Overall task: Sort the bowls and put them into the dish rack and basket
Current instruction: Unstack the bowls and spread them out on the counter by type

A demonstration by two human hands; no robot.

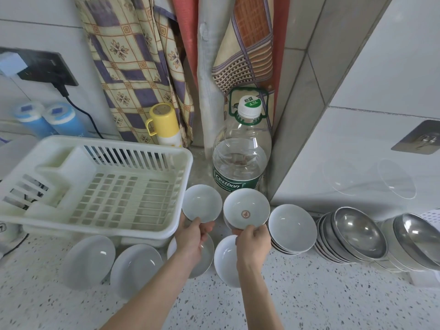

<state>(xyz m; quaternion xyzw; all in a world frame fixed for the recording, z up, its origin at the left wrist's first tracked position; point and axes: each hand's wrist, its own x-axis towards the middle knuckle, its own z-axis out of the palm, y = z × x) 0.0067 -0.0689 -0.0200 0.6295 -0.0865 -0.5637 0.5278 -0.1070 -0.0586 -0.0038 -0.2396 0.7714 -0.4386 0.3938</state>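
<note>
White glazed ceramic makes up most of the bowls here: the left hand [190, 236] pinches the near rim of a small plain bowl [202, 203], holding it tilted just beside the right wall of the dish rack [166, 148], while the right hand [253, 242] pinches the near rim of a bowl with a red-brown mark [246, 208] at its centre, lifted in front of the water bottle [240, 148]. That marked bowl seems to sit on another beneath it, though the lower edge is hard to make out. Right of it a stack of white bowls [291, 226] leans on the speckled counter [333, 294], and further right two rows of steel bowls [359, 234] lean against each other, the last ones cut off by the frame edge. Four more white bowls lie along the counter's near side: two shallow bowls [90, 260] in front of the rack, one largely hidden under the left wrist, and a round bowl [226, 260] partly covered by the right hand. The white plastic rack holds nothing on its slatted floor, and its front rim overhangs the bowls below. Open counter lies toward the viewer between and beside the forearms. A yellow cup [164, 125] stands behind the rack against the patterned curtain [133, 63]. Something white and perforated peeks in at the far right edge; I cannot tell what it is.
</note>
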